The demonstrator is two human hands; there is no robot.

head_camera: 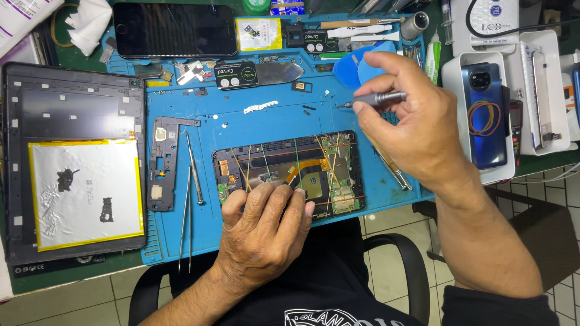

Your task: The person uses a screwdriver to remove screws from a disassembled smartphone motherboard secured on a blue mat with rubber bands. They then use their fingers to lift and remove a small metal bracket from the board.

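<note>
An opened phone with its circuit boards bare lies on a blue work mat, wrapped in several rubber bands. My left hand rests on the phone's near edge, fingers pressing it down. My right hand is raised above the mat to the phone's right and grips a small grey screwdriver, tip pointing left. A black inner phone frame lies left of the phone, with a screwdriver and tweezers beside it.
An opened tablet with a silver battery sits at far left. A dark phone lies at the back. A blue phone rests in a white tray at right. Blue picks, a metal spatula and tool packets crowd the mat's far edge.
</note>
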